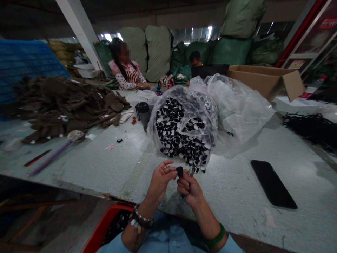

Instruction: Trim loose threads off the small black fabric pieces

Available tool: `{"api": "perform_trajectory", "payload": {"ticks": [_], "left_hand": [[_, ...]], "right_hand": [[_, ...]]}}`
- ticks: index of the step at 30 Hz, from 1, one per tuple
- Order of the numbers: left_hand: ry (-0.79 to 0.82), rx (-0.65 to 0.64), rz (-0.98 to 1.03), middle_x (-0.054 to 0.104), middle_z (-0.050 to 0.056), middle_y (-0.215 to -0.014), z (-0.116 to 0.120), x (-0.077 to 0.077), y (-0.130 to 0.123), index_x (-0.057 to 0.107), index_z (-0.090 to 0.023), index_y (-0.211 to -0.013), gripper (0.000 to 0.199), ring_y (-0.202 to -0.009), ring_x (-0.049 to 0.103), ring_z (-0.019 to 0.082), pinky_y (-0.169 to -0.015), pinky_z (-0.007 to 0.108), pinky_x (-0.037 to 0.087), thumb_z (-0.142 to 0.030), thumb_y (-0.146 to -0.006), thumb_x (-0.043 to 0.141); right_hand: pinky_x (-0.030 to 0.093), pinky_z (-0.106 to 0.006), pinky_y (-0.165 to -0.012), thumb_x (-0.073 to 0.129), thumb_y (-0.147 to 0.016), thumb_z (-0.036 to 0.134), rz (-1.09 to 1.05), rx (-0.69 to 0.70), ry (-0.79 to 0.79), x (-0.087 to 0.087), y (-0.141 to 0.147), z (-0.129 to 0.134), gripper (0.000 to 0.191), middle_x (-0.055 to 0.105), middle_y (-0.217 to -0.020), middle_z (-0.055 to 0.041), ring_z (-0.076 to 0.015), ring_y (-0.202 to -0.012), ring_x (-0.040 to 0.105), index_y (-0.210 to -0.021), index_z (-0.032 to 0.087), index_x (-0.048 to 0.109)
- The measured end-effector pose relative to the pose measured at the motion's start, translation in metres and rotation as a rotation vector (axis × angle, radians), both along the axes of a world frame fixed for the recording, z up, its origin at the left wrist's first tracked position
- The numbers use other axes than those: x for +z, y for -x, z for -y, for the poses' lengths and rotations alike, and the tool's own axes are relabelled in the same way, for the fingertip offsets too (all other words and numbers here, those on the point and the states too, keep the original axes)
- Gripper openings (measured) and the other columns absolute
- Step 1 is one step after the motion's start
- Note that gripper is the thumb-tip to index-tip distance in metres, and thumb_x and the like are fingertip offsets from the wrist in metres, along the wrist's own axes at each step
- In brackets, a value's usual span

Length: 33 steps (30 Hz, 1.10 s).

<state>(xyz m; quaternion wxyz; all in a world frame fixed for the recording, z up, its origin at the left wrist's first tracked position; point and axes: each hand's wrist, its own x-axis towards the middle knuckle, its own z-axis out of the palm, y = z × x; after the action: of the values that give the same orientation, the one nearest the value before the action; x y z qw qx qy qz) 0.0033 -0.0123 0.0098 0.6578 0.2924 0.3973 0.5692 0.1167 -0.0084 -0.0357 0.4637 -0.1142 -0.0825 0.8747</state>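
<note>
The left hand [161,179] had its thumb and forefinger closed in a pinch on a small black piece [179,171], its other fingers loosely spread, above the near edge of a pale table [223,189]. The right hand [194,191] was curled, its thumb and forefinger meeting the same piece from the other side, and a slim metallic tool [191,171], too blurred to identify, was held among its fingers. The black piece was thus between the two hands, just in front of a clear plastic bag [152,131] lying with its mouth towards the person and full of black-and-white pieces [171,123], some of which spilled out at the lower edge. A dark tumbler [143,114] stood just left of the bag, and further left lay a heap of brown fabric pieces [71,105], with a purple stick [52,160] in front of it. A black phone [273,184] lay flat to the right of the hands, and black cords [313,128] were piled beyond it. Across the table were a person in a striped apron [131,74] and, behind an open cardboard box [258,79] and a dark panel, a second person [195,59], partly hidden
</note>
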Motion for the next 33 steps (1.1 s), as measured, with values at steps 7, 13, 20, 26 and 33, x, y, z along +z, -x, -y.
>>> {"api": "perform_trajectory", "payload": {"ticks": [7,13,20,26,33], "left_hand": [[0.180,-0.172,0.292,0.060,0.002,-0.072,0.003,0.001,0.008,0.043,-0.013,-0.095,0.044,-0.063,0.056,0.010,-0.059,0.019,0.041,-0.004,-0.056,0.062],[0.164,-0.133,0.228,0.057,-0.001,-0.066,0.004,-0.003,0.009,0.041,-0.016,-0.098,0.044,-0.056,0.054,0.008,-0.053,0.018,0.040,-0.009,-0.061,0.062],[0.170,-0.144,0.204,0.056,-0.003,-0.060,0.004,-0.005,0.008,0.042,-0.016,-0.093,0.043,-0.054,0.053,0.008,-0.054,0.019,0.040,-0.007,-0.057,0.064],[0.323,-0.096,0.312,0.061,0.001,-0.069,0.007,-0.004,0.001,0.049,-0.015,-0.086,0.032,-0.059,0.056,0.011,-0.056,0.022,0.042,-0.007,-0.058,0.060],[0.265,-0.010,0.011,0.059,-0.003,-0.063,0.028,-0.014,0.057,0.045,-0.019,-0.088,0.042,-0.056,0.056,0.010,-0.054,0.020,0.042,-0.012,-0.052,0.068]], "right_hand": [[0.012,-0.009,-0.027,0.061,-0.064,0.014,-0.014,0.035,0.006,0.008,0.001,0.003,0.010,0.027,-0.034,0.0115,-0.0001,-0.030,0.010,-0.065,0.015,0.051],[0.013,-0.009,-0.029,0.058,-0.068,0.016,0.096,0.060,-0.077,0.017,-0.005,0.005,0.007,0.028,-0.037,0.0106,-0.0006,-0.032,0.014,-0.068,0.015,0.051],[0.013,-0.009,-0.029,0.056,-0.070,0.018,0.104,0.142,-0.102,0.015,-0.011,0.004,0.009,0.027,-0.038,0.0102,-0.0009,-0.033,0.013,-0.066,0.015,0.049],[0.012,-0.010,-0.030,0.061,-0.064,0.019,0.093,0.042,-0.072,0.014,0.000,0.010,0.010,0.026,-0.036,0.0115,-0.0010,-0.033,0.011,-0.068,0.016,0.053],[0.021,-0.016,-0.033,0.053,-0.069,0.032,0.981,-0.112,-0.386,0.013,-0.022,0.005,0.017,0.039,-0.041,0.0072,-0.0039,-0.032,0.027,-0.071,0.015,0.055]]}}
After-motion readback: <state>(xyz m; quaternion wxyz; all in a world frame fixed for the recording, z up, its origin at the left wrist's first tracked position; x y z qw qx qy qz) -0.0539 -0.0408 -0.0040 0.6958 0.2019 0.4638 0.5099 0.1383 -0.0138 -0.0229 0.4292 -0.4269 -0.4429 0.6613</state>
